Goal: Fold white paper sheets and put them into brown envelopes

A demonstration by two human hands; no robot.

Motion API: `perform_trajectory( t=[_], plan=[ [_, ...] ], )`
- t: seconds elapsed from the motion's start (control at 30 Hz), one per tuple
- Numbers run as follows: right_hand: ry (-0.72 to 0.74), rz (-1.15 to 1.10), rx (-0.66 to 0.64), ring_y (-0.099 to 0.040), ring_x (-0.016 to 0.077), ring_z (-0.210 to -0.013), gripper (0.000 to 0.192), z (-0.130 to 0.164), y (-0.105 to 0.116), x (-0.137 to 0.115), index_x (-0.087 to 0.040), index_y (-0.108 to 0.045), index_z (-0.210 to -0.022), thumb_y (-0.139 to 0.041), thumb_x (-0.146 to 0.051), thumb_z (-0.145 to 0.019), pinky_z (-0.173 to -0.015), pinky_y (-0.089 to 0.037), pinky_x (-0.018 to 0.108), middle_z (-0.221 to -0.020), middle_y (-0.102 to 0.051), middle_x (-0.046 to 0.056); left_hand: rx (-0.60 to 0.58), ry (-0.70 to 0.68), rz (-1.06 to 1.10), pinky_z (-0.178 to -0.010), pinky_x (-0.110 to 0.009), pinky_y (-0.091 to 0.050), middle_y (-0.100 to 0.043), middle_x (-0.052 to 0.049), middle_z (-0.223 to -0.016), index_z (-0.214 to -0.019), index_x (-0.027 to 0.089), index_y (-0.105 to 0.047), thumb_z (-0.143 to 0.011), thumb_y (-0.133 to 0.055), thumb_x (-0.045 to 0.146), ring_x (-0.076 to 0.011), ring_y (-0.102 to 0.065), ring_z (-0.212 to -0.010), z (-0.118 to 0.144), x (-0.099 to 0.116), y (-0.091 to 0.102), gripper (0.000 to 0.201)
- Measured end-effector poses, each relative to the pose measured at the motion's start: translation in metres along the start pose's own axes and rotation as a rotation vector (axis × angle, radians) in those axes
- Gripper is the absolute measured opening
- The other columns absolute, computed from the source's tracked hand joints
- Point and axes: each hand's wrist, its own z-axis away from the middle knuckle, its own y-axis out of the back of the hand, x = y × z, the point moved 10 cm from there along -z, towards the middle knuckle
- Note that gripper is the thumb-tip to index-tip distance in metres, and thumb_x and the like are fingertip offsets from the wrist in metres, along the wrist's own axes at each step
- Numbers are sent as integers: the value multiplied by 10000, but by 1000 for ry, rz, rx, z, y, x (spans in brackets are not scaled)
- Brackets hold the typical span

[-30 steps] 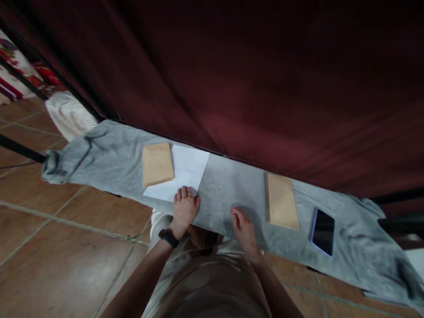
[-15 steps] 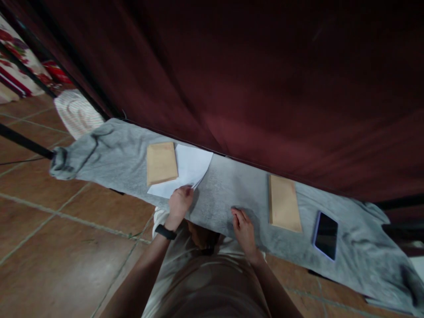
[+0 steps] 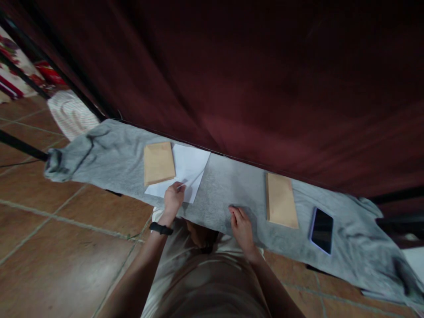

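My left hand (image 3: 172, 198), with a black band on its wrist, pinches the near edge of the white paper sheets (image 3: 188, 165) and lifts a corner off the grey cloth (image 3: 228, 185). A brown envelope (image 3: 158, 162) lies on the left part of those sheets. My right hand (image 3: 241, 226) rests flat on the cloth near its front edge, fingers apart, holding nothing. To its right lies a second brown envelope (image 3: 281, 199).
A dark phone (image 3: 322, 230) lies on the cloth at the right. A dark red curtain (image 3: 251, 84) hangs close behind the cloth-covered surface. Brown floor tiles (image 3: 59, 238) spread to the left. A striped fabric (image 3: 71, 115) sits at the far left.
My left hand went from lying flat on the paper's near edge to pinching it and raising a corner. My right hand stayed put.
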Motion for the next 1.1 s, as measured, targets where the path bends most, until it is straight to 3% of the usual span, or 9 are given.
perform_trajectory(
  t=[0.13, 0.23, 0.37, 0.47, 0.57, 0.7, 0.83, 0.97, 1.1],
  plan=[
    [-11, -18, -5, -693, 221, -1115, 350, 0, -1, 2, -233, -696, -1227, -418, -172, -1023, -1019, -533, 364, -1176, -750, 81, 162, -112, 13, -739, -298, -491, -745, -81, -888, -1018, 173, -683, -960, -483, 254, -229, -698, -837, 13, 13, 16, 223],
    [-41, -74, -4, -706, 216, -1093, 336, 0, -1, 5, -244, -709, -1200, -432, -197, -1015, -995, -545, 354, -1163, -757, 74, 231, -361, -75, -782, -320, -499, -725, -95, -923, -981, 185, -663, -1006, -463, 257, -237, -687, -866, 44, 53, 20, 214],
    [-153, -248, 43, -743, 211, -973, 308, -5, 4, 21, -238, -722, -1145, -449, -295, -1014, -882, -585, 331, -1091, -784, 70, 70, -634, -251, -816, -362, -507, -700, -98, -894, -1003, 189, -668, -1029, -443, 199, -263, -671, -888, 99, 108, -13, 226],
    [-289, -456, 53, -754, 216, -854, 406, -10, 5, 41, -220, -704, -1208, -400, -429, -1038, -778, -616, 342, -1059, -796, 82, -78, -779, -262, -856, -376, -515, -708, -99, -935, -1090, 194, -673, -998, -466, 122, -268, -674, -937, 139, 135, -47, 238],
    [-424, -623, 50, -763, 229, -777, 544, -12, 4, 60, -207, -682, -1288, -309, -523, -1048, -692, -632, 361, -1036, -803, 95, -205, -923, -249, -892, -399, -527, -726, -115, -1019, -1189, 197, -665, -974, -496, 101, -283, -674, -1023, 176, 151, -81, 290],
    [-443, -586, 90, -763, 255, -899, 466, -14, 19, 78, -218, -729, -1202, -532, -554, -946, -794, -631, 385, -1064, -803, 80, -301, -1010, -191, -926, -417, -538, -738, -116, -1056, -1224, 204, -660, -1008, -552, 235, -281, -684, -1062, 207, 162, -108, 243],
    [-497, -607, 163, -742, 263, -921, 435, -16, 33, 103, -206, -744, -1114, -656, -520, -826, -845, -605, 397, -1014, -800, 72, -293, -899, -19, -1009, -451, -529, -731, -108, -1145, -1209, 222, -667, -1001, -585, 493, -278, -671, -1110, 194, 154, -103, 351],
    [-509, -545, 194, -724, 256, -861, 470, -23, 38, 125, -192, -726, -1069, -625, -562, -798, -804, -596, 389, -959, -783, 79, -128, -696, -6, -1122, -485, -473, -618, -149, -1399, -1355, 199, -599, -1032, -523, 360, -289, -563, -1330, 146, 122, -87, 368],
    [-409, -301, 202, -712, 247, -846, 437, -28, 42, 122, -203, -701, -1182, -572, -475, -865, -810, -588, 378, -945, -764, 75, -112, -651, -103, -1137, -514, -467, -554, -162, -1488, -1397, 195, -569, -1006, -539, 289, -313, -520, -1395, 120, 96, -95, 403]
  ],
)
